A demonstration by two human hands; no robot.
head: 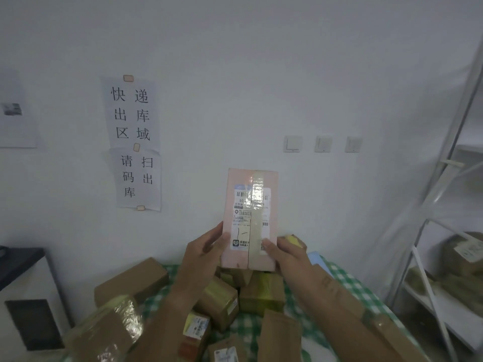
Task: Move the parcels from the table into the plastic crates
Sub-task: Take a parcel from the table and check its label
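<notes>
Parcels lie heaped on the checked desk, so most of the job looks undone, while the left hand and right hand each grip one pink parcel upright above the pile, no crates in view.

Upper sheet on wall, up and left of left hand, reads 快递出库区域; lower sheet just beneath it reads 请扫码出库. Pink parcel, held upright between left hand and right hand, carries a shipping label above the thumbs: barcode, "50" legible, handwritten "1-" lower down; remaining print too small to read. Labels on table parcels below the hands are illegible.
</notes>
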